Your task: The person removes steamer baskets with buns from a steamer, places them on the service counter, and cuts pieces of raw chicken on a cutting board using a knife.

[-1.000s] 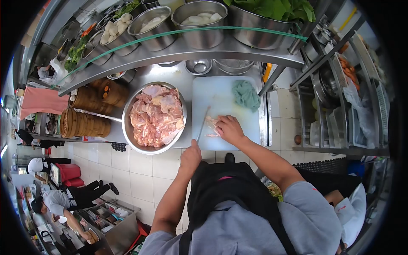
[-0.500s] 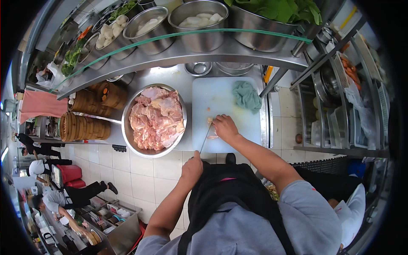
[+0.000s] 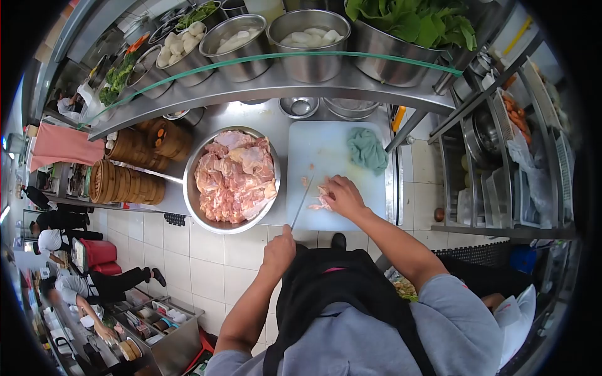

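My left hand [image 3: 279, 250] is closed round the handle of a knife [image 3: 303, 203], whose thin blade slants up across the white cutting board [image 3: 304, 135]. On the board, my right hand [image 3: 343, 195] has its fingers bent down onto a piece of raw chicken [image 3: 322, 203], partly hidden beneath them. Small scraps of meat [image 3: 305, 182] lie close to the blade. A crumpled green cloth [image 3: 368, 150] rests at the board's far right. Left of the board stands a large steel bowl [image 3: 192, 202] heaped with raw chicken pieces [image 3: 232, 175].
Bamboo steamers [image 3: 125, 182] stand left of the bowl. A steel shelf [image 3: 282, 89] with a glass edge crosses above the counter, carrying several steel pots [image 3: 307, 62] of food. A wire rack [image 3: 495, 156] is at right. Other people [image 3: 106, 285] work at far left.
My right hand has drawn back from the blade, toward the right and my body, and more of the chicken piece shows. The knife stays in my left hand. The camera view has shifted slightly.
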Motion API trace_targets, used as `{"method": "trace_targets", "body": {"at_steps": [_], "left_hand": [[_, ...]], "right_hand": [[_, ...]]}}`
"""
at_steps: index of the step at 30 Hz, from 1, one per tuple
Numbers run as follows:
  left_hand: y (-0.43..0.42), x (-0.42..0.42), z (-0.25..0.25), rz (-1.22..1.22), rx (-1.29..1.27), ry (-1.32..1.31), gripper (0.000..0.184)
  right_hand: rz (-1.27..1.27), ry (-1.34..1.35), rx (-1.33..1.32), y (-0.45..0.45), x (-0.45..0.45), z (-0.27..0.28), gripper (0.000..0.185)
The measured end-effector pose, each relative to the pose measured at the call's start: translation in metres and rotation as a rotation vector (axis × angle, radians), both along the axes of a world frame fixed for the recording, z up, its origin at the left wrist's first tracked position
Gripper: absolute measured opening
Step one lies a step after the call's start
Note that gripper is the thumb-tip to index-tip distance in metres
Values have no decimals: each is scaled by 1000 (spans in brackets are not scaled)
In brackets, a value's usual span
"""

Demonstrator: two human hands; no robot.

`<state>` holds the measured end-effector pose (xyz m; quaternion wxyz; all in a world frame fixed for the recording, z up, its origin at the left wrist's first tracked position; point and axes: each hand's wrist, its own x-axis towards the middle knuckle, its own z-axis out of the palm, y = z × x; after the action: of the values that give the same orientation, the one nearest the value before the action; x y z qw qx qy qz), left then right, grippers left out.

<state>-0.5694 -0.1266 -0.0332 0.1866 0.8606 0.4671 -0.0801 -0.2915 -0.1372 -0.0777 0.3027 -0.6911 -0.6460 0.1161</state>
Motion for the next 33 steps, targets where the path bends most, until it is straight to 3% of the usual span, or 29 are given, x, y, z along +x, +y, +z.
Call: {"method": "trace_targets", "body": {"at_steps": [5, 14, 26, 31, 33], "left_hand": [[-22, 7, 3, -32, -79, -22, 22], [13, 74, -55, 47, -95, -227, 19], [-43, -13, -34, 100, -216, -187, 26], [-12, -2, -31, 64, -57, -143, 21], [-2, 4, -26, 93, 48, -173, 19]], "right_hand": [[34, -59, 45, 4, 0, -11, 18], [121, -150, -38, 11, -4, -15, 12], [62, -127, -10, 5, 1, -20, 15], [-6, -62, -39, -2, -5, -12, 19], [17, 5, 153, -10, -10, -2, 20]]}}
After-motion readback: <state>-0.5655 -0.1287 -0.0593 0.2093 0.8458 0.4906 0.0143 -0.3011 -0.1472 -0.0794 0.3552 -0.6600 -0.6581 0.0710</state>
